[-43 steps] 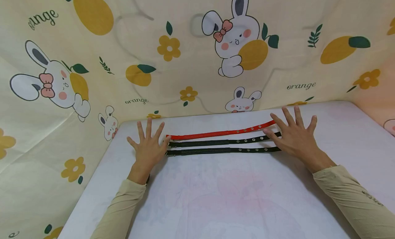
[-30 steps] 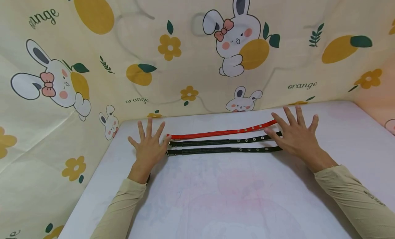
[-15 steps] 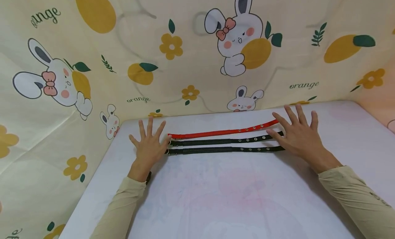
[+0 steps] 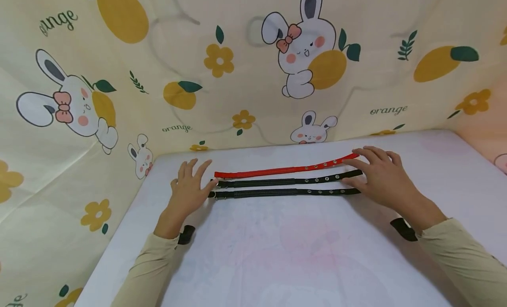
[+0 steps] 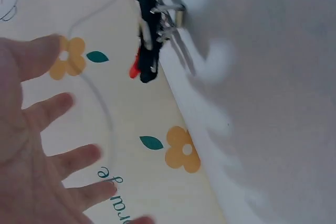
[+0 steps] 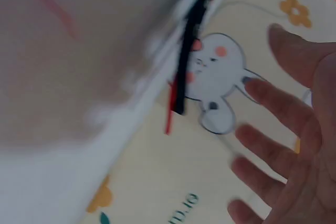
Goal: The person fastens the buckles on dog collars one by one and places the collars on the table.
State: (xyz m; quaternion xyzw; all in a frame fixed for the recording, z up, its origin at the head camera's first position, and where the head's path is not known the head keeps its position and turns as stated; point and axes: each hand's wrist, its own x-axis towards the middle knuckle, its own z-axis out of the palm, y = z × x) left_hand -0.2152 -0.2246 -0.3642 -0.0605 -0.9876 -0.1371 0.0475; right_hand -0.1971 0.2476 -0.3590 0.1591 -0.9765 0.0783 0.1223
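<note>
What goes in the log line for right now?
left hand: open by buckle ends | right hand: open over strap tips | red strap, two black straps: flat, parallel on table

Three straps lie side by side across the table (image 4: 277, 254), running left to right: far strap (image 4: 277, 170), middle strap (image 4: 277, 181), near strap (image 4: 277, 192). Left hand (image 4: 188, 190) sits at their left ends, right hand (image 4: 376, 175) at their right ends, backdrop (image 4: 237, 78) behind.

Bare tabletop (image 4: 301, 249) before the straps (image 4: 285, 181)

"orange" on printed backdrop (image 4: 253, 78)
</note>
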